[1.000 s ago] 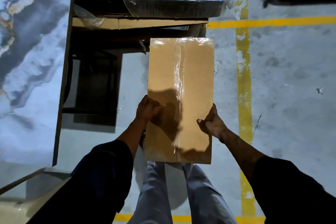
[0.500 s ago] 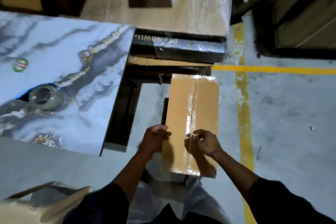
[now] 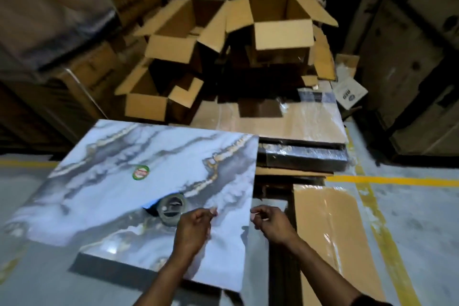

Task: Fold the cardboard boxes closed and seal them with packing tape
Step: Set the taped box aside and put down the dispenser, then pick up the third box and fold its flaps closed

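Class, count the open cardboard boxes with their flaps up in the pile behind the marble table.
3. One open box at the back right, one at the back left, one lower down in front of that, nearest the table. Others may be hidden in the dark pile.

grey-white marbled tabletop [image 3: 124, 181] with gold veins, brown sealed box [image 3: 330, 226], yellow floor lines [image 3: 397, 180]

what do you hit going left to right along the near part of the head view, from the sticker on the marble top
sticker → tape roll → left hand → right hand → taped box → yellow floor line
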Motion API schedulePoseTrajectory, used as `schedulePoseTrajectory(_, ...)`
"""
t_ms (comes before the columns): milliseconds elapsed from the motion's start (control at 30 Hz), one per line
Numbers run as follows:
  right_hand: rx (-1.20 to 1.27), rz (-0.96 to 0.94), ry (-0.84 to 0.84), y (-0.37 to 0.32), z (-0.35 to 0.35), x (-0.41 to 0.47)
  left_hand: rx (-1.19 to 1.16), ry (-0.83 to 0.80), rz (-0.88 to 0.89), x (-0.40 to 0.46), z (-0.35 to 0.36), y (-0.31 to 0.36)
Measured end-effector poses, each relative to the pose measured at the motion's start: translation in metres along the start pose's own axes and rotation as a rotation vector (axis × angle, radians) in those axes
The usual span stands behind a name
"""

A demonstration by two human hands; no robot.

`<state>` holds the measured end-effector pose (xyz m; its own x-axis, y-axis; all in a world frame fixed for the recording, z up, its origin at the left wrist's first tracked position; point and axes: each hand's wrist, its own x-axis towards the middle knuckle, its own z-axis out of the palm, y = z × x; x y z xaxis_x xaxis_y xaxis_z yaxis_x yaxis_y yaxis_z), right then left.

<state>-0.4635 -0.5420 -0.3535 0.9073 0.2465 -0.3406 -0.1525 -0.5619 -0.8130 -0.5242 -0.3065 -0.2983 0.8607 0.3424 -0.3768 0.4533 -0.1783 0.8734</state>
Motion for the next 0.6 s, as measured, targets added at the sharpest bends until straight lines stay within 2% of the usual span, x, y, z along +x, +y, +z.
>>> schedulePoseTrajectory(133,0.025,-0.143,0.052,-0.09,-0.019,0.041,0.052,0.067,0.179,0.056,-0.068,0.06)
schedulePoseTrajectory(267,-0.027,-0.225,0.122,-0.15,-0.067,0.082,0.024,0.056,0.327,0.095,-0.084,0.133)
schedulePoseTrajectory(500,-0.104,-0.313,0.342,-0.214,-0.201,0.174,0.001,-0.068,0.487,0.176,-0.045,0.283)
schedulePoseTrajectory(600,-0.043,-0.292,0.434,-0.231,-0.278,0.239,0.016,-0.108,0.513,0.234,-0.012,0.362)
